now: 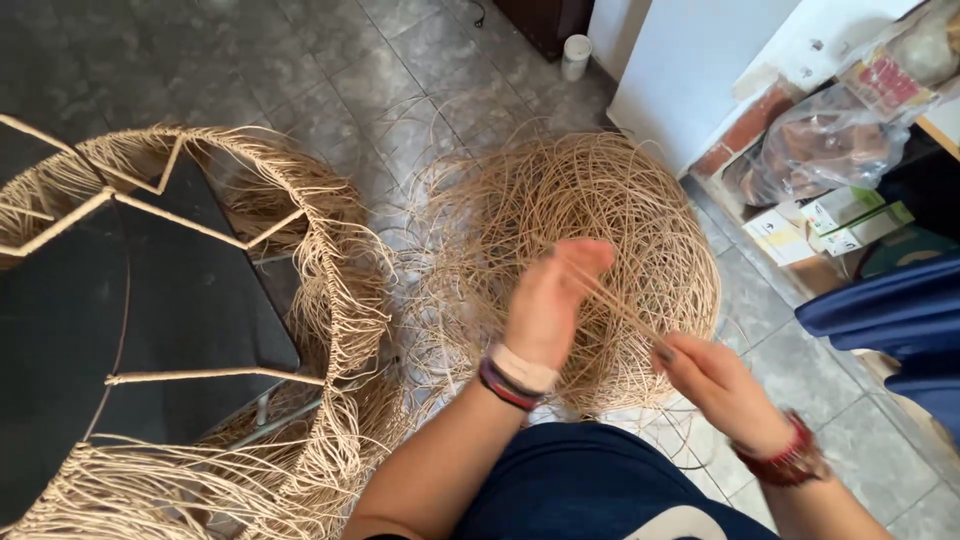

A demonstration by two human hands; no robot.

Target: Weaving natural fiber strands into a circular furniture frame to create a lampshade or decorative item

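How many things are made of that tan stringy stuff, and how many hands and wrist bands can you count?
Tan strand things: 3 (loose pile, woven frame, strand being pulled)
Hands: 2 (left hand, right hand)
Wrists with bands: 2 (left, right)
Total: 7

tan cane strand (622, 308): thin, pulled taut between both hands, slanting down to the right; loose tangled coil of same cane (580, 210) heaped on the tiled floor behind it
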